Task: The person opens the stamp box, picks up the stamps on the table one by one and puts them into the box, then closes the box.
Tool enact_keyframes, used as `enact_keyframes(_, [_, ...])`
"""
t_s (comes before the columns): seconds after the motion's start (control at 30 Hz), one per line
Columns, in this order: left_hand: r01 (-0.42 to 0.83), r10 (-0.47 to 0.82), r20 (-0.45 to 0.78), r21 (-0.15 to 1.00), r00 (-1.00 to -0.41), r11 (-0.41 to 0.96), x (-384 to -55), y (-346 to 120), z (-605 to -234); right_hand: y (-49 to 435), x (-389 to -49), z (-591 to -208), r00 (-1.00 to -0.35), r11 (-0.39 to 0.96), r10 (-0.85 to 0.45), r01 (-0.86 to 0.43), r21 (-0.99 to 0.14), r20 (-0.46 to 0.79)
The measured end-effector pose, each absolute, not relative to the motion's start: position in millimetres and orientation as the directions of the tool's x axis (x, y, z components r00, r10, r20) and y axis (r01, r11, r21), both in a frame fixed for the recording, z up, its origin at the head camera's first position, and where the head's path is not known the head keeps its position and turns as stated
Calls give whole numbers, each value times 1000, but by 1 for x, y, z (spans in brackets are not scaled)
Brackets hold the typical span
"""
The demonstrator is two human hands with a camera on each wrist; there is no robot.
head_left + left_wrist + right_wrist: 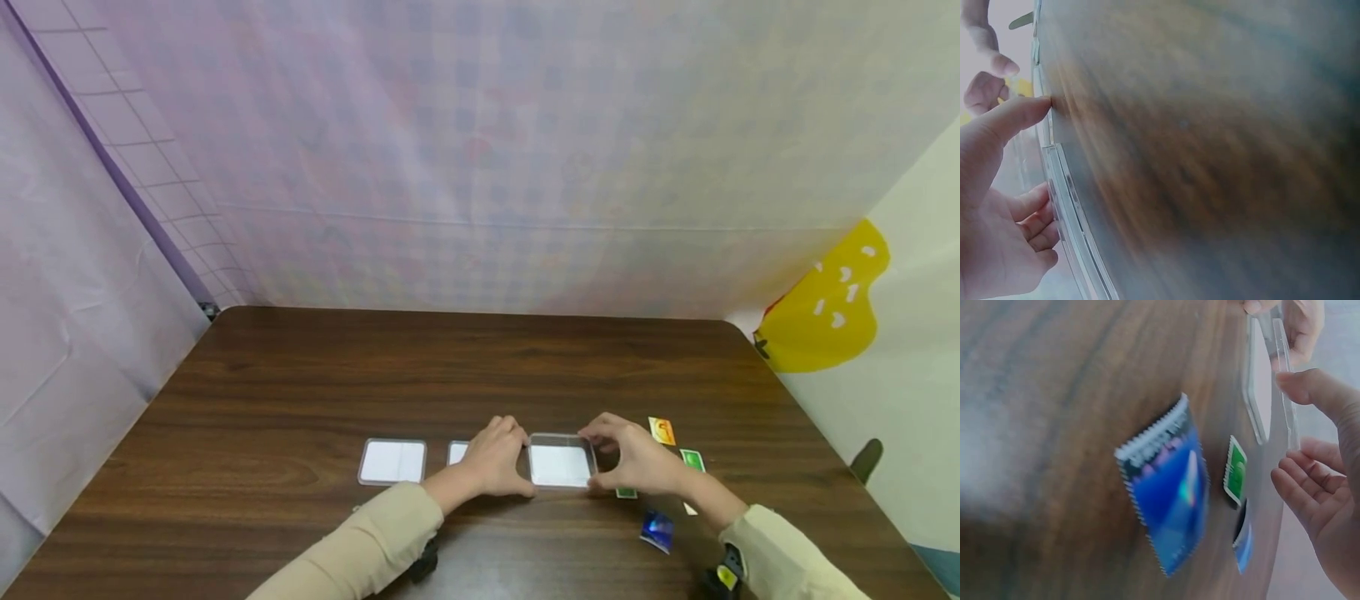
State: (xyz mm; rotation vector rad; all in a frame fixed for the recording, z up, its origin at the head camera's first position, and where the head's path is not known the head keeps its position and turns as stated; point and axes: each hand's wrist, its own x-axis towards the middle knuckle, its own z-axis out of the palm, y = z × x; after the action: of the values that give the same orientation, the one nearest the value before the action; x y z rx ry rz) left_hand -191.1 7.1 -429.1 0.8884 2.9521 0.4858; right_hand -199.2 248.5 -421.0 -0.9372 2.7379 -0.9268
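Observation:
A clear plastic lid is held level above a flat case with a white insert. My right hand grips the lid's right side, thumb at the near corner and fingers at the far one. Across from it, my left hand holds the left side between spread thumb and fingertips. In the right wrist view the lid stands slightly apart from the white case base. A second white case is mostly hidden behind the left hand, and a third case lies farther left.
Several stamps with perforated edges lie on the right of the brown table: a blue one, an orange one, a green one and another green one beneath the right hand. A curtain hangs behind the table.

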Motion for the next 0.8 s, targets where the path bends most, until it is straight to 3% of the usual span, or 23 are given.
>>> enact_keyframes(0.8, [528, 530, 80, 290, -844, 798, -189, 8, -429, 248, -245, -418, -814, 650, -569, -533, -541, 118])
